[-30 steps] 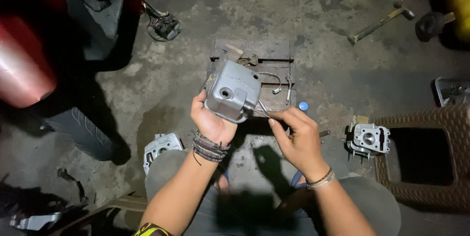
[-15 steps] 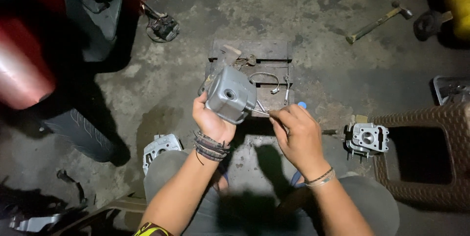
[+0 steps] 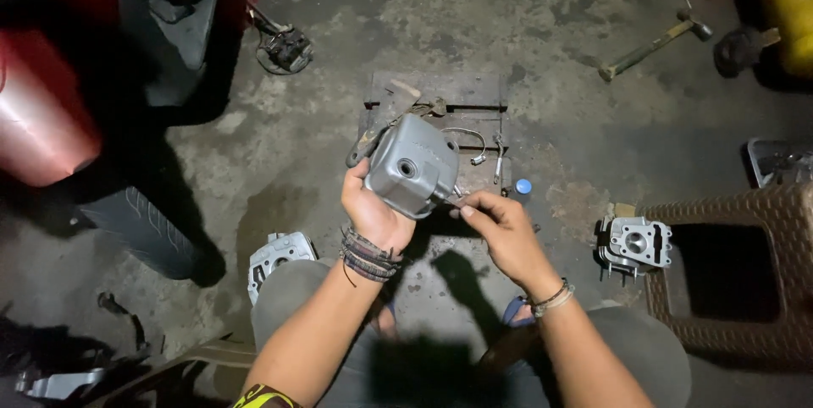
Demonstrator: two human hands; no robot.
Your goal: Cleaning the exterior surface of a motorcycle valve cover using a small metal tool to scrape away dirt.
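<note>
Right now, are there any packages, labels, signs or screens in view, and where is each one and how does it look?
No packages, signs or screens show.
Possible label: a small yellow and dark patch at the bottom edge, on the left forearm; too small to tell more.
Otherwise only bare parts: the left hand holds a grey metal cover, and the right hand touches its lower edge.

Your left hand [image 3: 373, 217] hides the underside of the grey engine cover [image 3: 412, 167]. Whatever your right hand [image 3: 500, 230] pinches is too small to identify. The red tank [image 3: 38, 116] runs off the left edge.
</note>
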